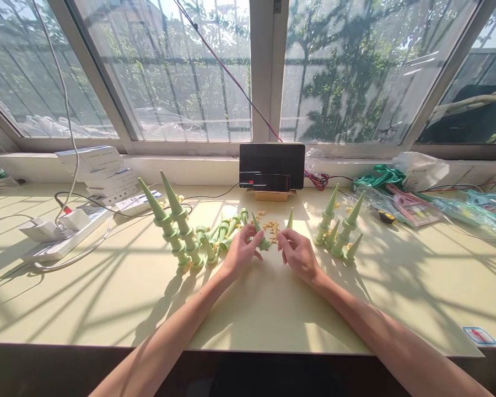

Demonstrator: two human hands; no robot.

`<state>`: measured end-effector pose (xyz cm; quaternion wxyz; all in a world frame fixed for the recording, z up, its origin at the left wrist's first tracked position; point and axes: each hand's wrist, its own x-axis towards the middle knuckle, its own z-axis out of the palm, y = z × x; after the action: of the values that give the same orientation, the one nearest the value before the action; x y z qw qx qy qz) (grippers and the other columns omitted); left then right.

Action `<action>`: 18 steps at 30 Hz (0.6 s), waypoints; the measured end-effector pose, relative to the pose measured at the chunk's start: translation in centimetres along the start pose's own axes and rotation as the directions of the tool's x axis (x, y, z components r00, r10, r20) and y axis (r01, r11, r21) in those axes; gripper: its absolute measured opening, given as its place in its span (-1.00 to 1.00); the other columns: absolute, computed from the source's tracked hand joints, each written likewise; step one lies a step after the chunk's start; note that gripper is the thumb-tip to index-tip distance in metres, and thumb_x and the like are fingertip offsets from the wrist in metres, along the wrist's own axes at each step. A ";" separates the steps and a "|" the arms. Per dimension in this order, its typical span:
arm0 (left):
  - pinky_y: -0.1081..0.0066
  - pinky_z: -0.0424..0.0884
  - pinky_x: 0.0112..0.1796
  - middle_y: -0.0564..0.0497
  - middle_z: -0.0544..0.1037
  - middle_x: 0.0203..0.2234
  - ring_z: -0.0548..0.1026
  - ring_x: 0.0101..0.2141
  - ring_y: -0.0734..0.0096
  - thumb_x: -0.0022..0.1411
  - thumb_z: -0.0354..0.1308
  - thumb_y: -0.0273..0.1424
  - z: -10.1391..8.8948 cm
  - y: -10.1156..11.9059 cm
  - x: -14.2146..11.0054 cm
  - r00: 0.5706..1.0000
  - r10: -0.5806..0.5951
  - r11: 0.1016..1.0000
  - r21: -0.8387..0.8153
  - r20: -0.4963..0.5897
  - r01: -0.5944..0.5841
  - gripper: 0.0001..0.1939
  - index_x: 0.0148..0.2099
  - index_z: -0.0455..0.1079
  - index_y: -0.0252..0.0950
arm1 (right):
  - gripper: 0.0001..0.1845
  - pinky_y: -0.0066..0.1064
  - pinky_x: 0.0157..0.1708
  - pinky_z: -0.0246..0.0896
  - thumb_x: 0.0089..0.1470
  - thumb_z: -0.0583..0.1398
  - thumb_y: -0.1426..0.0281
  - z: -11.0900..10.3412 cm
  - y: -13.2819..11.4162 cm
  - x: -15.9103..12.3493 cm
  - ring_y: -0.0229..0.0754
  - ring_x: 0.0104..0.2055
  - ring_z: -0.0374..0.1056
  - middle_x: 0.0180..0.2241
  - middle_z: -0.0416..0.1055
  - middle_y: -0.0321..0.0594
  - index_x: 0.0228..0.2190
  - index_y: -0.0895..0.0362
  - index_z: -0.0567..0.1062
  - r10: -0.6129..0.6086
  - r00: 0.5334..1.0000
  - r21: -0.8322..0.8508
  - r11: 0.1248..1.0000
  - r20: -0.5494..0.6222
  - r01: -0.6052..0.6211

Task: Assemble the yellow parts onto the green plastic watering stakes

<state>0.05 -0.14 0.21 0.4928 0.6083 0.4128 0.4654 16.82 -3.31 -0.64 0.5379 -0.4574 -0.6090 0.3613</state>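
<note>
"So, where were the hands?"

"Both were over the middle of the pale table (248,325), apart from each other. The left hand (243,252) had its fingers closed on a green cone piece (264,241), tilted, with the tip pointing up and away."

"And the right hand (298,252)?"

"Its fingers were curled close together just beside the small yellow pegs (271,226). A green cone tip (290,218) showed right behind it, but I couldn't tell whether the fingers gripped that, a peg or nothing."

"What stood to the left?"

"Two tall green spires (177,212) of stacked segments, leaning in the view, with a short green cone (210,252) near their bases. Loose green segments (224,229) lay between them and the left hand."

"To the right?"

"Two more segmented spires (349,223), with shorter cones (353,249) around them."

"Anything at the far side?"

"A black tablet (271,157) was upright by the window, and a phone (276,183) stood in front of it, above a cardboard stand (271,196). A white power strip (60,249) with plugs lay at the left, and plastic bags (421,171) were heaped at the far right."
</note>
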 end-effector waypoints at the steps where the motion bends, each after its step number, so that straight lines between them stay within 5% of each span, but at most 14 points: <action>1: 0.45 0.47 -0.62 0.00 0.46 -0.37 0.53 -0.49 0.39 0.17 0.22 0.02 0.0 0.0 0.0 1.000 0.001 1.000 0.001 0.003 -0.001 -0.54 -0.21 0.28 -0.30 | -0.61 -0.46 -0.66 0.10 0.21 0.14 0.06 0.0 0.0 0.0 -0.34 -0.66 0.21 -0.52 0.30 -0.33 -0.44 0.12 0.39 -0.002 1.000 -0.003 1.000 -0.002 0.002; 18: 0.54 0.17 -0.71 0.14 0.46 -0.57 0.30 -0.72 0.57 0.21 0.15 0.06 0.0 -0.1 -0.3 1.000 -0.027 0.997 0.079 0.014 0.025 -0.55 -0.20 0.17 -0.21 | -0.65 -0.42 -0.59 0.16 0.18 0.17 0.08 -0.1 0.5 0.0 -0.30 -0.61 0.21 -0.48 0.40 -0.26 -0.37 0.12 0.46 -0.060 0.998 -0.060 0.996 -0.019 0.059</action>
<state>0.01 -0.37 0.02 0.4777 0.6252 0.4350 0.4378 16.97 -3.14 -1.06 0.5408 -0.4583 -0.6274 0.3221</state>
